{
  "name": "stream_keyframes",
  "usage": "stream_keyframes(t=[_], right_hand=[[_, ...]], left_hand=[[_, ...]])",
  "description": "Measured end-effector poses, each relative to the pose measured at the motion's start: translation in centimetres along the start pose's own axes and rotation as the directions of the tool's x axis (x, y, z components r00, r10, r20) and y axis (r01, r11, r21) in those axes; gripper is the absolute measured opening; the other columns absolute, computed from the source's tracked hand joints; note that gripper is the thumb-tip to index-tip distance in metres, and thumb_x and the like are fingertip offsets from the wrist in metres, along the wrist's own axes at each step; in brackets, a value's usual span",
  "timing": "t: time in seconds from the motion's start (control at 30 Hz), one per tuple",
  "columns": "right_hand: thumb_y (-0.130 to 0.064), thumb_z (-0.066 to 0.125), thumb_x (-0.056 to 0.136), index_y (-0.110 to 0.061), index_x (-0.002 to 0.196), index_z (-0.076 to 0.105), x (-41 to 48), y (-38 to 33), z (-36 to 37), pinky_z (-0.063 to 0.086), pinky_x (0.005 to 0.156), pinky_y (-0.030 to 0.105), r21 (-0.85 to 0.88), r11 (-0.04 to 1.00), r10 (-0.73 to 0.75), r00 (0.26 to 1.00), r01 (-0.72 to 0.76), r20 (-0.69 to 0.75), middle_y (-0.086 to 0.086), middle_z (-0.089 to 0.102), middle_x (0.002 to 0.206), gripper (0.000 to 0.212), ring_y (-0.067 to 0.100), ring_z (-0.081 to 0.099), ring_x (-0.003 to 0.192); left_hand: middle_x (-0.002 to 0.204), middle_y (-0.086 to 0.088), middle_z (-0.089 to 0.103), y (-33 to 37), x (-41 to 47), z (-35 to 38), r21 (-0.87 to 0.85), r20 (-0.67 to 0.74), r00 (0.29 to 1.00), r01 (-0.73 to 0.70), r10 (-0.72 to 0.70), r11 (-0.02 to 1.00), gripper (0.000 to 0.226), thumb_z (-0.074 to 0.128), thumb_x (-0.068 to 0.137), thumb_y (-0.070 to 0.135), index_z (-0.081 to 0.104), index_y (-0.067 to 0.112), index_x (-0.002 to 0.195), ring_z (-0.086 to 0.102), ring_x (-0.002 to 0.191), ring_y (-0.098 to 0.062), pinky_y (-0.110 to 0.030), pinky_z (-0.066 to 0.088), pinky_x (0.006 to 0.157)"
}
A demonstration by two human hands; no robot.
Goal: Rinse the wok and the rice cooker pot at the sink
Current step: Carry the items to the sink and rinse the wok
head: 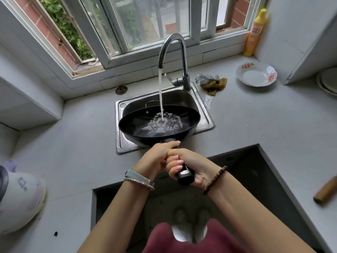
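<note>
Your dark red top (191, 240) sat lowest in view, and from it both bare forearms reached forward to the long black handle (185, 177) of the round black metal wok (138, 123). Your left hand (158, 156), watch on the wrist, had its fingers wrapped round the handle close to the pan. Your right hand (193, 167), with the beaded bracelet, was curled round it just behind, near the butt end. Both hands were closed firmly on the handle and touched each other.

The wok hung roughly level over the small stainless steel sink (125, 143), its rim spanning most of the basin. The curved chrome tap (173, 44) was on, and its stream of water (160, 92) struck the middle of the pan, where a shallow pool splashed.

You looked to be in the first step, taking water into the wok to rinse it. The next move probably called for swirling that water round the walls, then tipping it out into the basin. With water in it the pan would pull at the handle, so a slow tilt with both hands seemed wise, to keep it from slopping onto the grey tabletop (73, 143). The rice cooker pot was not in view, so that half seemed not yet begun.
</note>
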State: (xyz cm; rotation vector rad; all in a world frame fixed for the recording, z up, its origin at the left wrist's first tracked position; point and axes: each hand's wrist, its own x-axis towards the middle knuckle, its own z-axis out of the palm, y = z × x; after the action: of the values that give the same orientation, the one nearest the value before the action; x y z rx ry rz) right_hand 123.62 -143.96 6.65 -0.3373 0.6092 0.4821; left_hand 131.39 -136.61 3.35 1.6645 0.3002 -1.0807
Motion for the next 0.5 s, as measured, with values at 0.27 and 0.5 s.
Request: stream_keyframes(t=[0.27, 0.5], right_hand=[[-0.001, 0.032, 0.094, -0.016, 0.072, 0.038, -1.4, -0.4, 0.2, 0.028, 0.028, 0.012, -0.12, 0.992, 0.028, 0.997, -0.037, -0.078, -0.006, 0.035, 0.046, 0.028, 0.002, 0.032, 0.029], [0.0, 0.036, 0.093, -0.016, 0.063, 0.04, -3.6, -2.6, 1.0, 0.027, 0.029, 0.01, -0.298, 0.953, -0.001, 0.986, -0.049, -0.165, -0.007, 0.035, 0.048, 0.034, 0.0, 0.031, 0.03]], left_hand=[[0.071, -0.007, 0.054, -1.0, -0.2, 0.4, -0.188, 0.079, 0.996, 0.045, -0.031, 0.981, 0.025, 0.069, 0.086, 0.025, 0.06, 0.009, 0.069, 0.051, 0.054, -0.014, -0.023, 0.043, 0.055], [0.048, -0.005, 0.047, 0.5, -1.2, 2.0, -0.328, 0.23, 0.973, 0.048, 0.031, 0.944, 0.028, 0.059, 0.094, 0.015, 0.05, 0.005, 0.07, 0.047, 0.031, -0.009, -0.016, 0.041, 0.033]])
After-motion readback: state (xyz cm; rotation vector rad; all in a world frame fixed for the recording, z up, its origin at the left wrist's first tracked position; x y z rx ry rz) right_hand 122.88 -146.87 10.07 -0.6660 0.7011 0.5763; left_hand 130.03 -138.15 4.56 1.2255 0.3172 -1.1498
